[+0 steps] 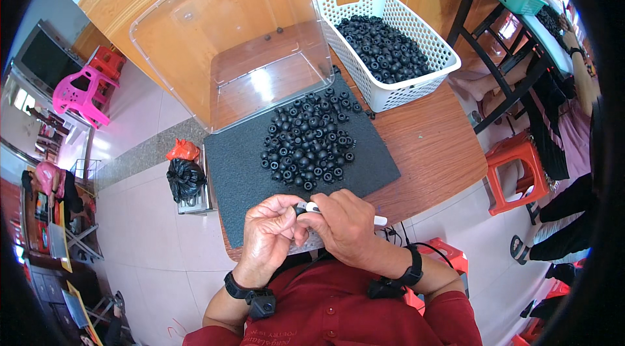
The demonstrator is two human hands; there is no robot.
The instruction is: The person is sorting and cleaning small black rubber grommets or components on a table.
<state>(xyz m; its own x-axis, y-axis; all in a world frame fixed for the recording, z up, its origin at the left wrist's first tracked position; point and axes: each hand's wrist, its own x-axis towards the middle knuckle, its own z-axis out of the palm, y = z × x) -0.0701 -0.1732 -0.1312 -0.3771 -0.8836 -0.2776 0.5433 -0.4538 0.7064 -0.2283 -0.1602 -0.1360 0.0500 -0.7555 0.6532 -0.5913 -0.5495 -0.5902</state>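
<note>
Close to my body, at the near edge of the dark mat (237, 170), my two hands meet. Between thumb and fingers, my left hand (268, 232) pinches a small round black part (300, 210). My right hand (348, 222) is closed round a slim white-handled tool (380, 220); its white end shows beyond the little-finger side. The tool's front end, partly hidden by fingers, is up against the black part. Just beyond my hands lies a loose pile of similar black knob-like parts (306, 141), some showing hollow, ringed ends.
A clear plastic bin (215, 128) lies tipped at the far left, two black parts inside. At the far right stands a white perforated basket (416, 85) heaped with black parts. Black and red bags (185, 177) sit left of the table; an orange stool (517, 173) and another person are right.
</note>
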